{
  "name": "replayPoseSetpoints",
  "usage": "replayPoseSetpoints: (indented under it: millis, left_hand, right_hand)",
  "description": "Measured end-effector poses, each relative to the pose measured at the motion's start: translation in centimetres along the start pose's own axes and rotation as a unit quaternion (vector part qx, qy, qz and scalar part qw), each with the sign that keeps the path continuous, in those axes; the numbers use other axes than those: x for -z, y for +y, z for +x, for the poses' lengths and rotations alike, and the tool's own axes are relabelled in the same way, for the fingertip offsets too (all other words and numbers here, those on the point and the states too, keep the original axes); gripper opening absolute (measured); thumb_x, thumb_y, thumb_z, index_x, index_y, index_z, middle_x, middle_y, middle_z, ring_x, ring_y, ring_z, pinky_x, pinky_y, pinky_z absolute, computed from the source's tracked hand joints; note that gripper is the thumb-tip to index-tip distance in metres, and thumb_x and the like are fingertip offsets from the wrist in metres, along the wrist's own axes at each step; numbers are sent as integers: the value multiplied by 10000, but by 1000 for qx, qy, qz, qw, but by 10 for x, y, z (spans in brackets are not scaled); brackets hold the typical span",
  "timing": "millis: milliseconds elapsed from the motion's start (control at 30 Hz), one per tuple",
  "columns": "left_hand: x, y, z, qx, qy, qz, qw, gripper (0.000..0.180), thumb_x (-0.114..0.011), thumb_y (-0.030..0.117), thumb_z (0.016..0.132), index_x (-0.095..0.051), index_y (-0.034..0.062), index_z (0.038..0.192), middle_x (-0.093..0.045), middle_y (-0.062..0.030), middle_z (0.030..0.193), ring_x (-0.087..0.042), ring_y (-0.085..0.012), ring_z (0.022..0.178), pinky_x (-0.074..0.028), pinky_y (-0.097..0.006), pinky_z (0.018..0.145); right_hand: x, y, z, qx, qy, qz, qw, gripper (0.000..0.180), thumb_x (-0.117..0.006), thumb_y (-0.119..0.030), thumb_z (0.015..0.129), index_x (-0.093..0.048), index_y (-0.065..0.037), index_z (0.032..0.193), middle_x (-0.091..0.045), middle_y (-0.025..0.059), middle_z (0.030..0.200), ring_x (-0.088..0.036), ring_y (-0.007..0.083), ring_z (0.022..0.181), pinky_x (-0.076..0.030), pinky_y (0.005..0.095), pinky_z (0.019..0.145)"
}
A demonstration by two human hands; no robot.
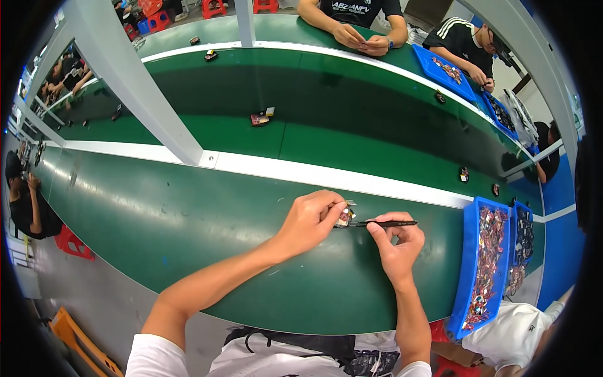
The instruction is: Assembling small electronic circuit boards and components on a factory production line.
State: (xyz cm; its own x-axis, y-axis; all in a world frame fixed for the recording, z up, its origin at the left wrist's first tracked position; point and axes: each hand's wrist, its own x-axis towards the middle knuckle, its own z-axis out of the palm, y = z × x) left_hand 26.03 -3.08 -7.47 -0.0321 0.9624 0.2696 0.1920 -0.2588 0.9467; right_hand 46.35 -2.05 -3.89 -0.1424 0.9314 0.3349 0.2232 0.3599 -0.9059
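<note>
Rightward of R hand (400,247): bin (469,254) w/ pcs (489,257)

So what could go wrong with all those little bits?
The thin black tool in the right grip points at the small part, so it might slip and scratch it, or poke the left grip close by. The blue tray of reddish bits reaches the edge of the green table, so a bump could spill some.

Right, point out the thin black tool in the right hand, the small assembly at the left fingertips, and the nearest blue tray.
Thin black tool (400,223): head view, on its dark shaft.
Small assembly (345,217): head view, on its visible middle.
Blue tray (468,267): head view, on its left wall.
</note>
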Motion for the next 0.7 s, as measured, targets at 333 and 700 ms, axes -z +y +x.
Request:
replayPoseSetpoints:
  millis: [333, 700]
  left_hand:
    - [-5, 3, -2, -35, 8, 15, 999, 101, -663, 58, 953, -700, -33, 974, -667, -59, 784, -507, -75, 542, -390, -257, 487]
    - [-5, 7, -2, -80, 7, 16, 997, 88, -673, 52, 943, -715, -8, 993, -678, -60, 820, -516, -89, 564, -399, -254, 503]
  right_hand:
    - [-5, 4, -2, 95, 15, -101, 990, 145, -836, 0, 772, -733, -1, 874, -725, 40, 767, -416, 14, 443, -306, 202, 440]
    - [4, 9, 2, -91, 1, 90, 992, 139, -790, 25, 835, -688, 19, 930, -640, -11, 716, -453, -14, 541, -309, 170, 486]
